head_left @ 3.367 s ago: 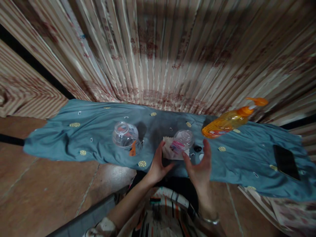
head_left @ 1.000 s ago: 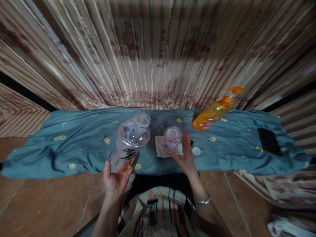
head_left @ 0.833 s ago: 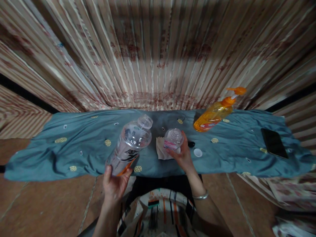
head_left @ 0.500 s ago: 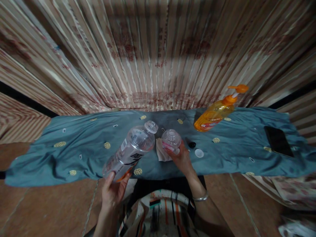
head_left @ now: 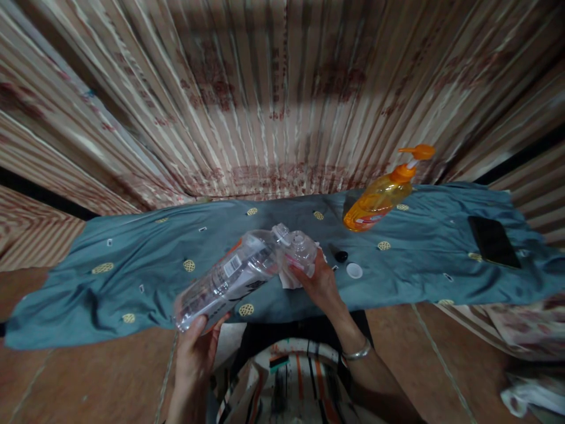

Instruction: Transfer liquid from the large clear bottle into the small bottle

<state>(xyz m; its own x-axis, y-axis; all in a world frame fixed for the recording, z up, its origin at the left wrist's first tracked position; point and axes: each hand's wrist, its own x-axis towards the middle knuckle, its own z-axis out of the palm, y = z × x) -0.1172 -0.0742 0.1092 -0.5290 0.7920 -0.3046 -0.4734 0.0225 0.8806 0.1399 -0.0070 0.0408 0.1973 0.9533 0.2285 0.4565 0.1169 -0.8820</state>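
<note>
Tipped way over now: the large clear bottle (head_left: 229,277) stood nearly upright a second ago, and since then the left hand (head_left: 194,347) has swung it down until it's close to lying flat, neck pointing right. Its mouth now sits right against the mouth of the small bottle (head_left: 300,250), where before the two were apart. So I'd say the work has reached the point where the two openings meet. I can't tell if anything is flowing.

Head view, the only one: the left grip is wrapped round the big bottle's base, out over the near edge of the worktop. The right hand (head_left: 320,285) has its grip pinched on the small bottle's side, holding it just above a crumpled tissue (head_left: 286,281) on the blue-green cloth (head_left: 132,259).

Count:
- two clear bottles, both held
- one orange pump bottle (head_left: 379,200), standing well apart at the back right
- two loose caps just right of the right hand, one black cap (head_left: 341,256) and one white cap (head_left: 354,271)
- one tissue
- one dark phone (head_left: 492,241), far right
</note>
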